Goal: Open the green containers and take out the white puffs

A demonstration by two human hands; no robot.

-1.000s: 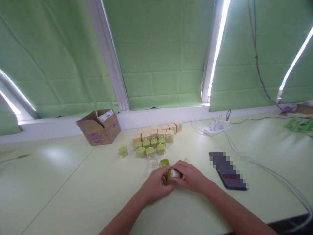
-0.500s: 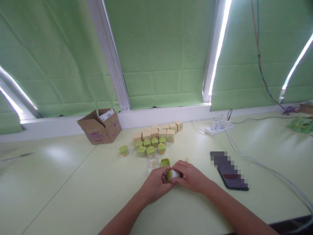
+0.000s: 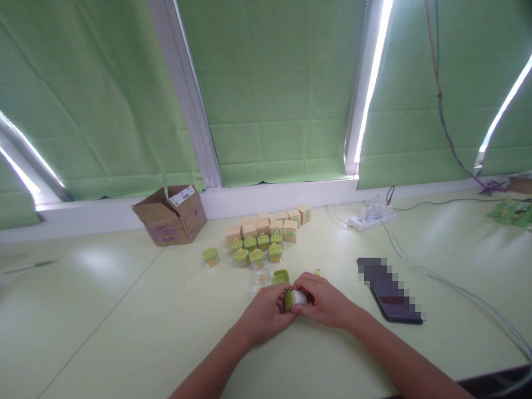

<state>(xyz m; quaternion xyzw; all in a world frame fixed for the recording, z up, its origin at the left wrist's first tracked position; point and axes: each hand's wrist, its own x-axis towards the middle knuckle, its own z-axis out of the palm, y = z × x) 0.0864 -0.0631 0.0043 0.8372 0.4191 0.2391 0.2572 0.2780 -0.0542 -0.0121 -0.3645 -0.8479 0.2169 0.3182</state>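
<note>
My left hand (image 3: 266,311) is closed around a small green lid (image 3: 288,300). Fitted against it is a white rounded piece (image 3: 298,297), which my right hand (image 3: 322,299) grips from the other side. The fingers partly hide both pieces. Just beyond my hands lies a loose green lid (image 3: 281,276), hollow side up. Clear plastic containers (image 3: 260,280) stand to its left, partly behind my left hand. Farther back are several small clear jars with green lids and loops (image 3: 256,255), and one more such jar (image 3: 210,256) stands apart on the left. A tiny yellow piece (image 3: 317,272) lies beyond my right hand.
Several small tan boxes (image 3: 262,226) stand in rows behind the jars. An open cardboard carton (image 3: 172,216) is at the back left. On the right lie a phone (image 3: 390,293), a power strip (image 3: 371,217) with plugs, and white cables (image 3: 477,296). A green packet (image 3: 513,212) sits far right.
The green lid and white piece have turned slightly between my fingers, so more of the lid's side shows. Both hands stay in nearly the same place.
</note>
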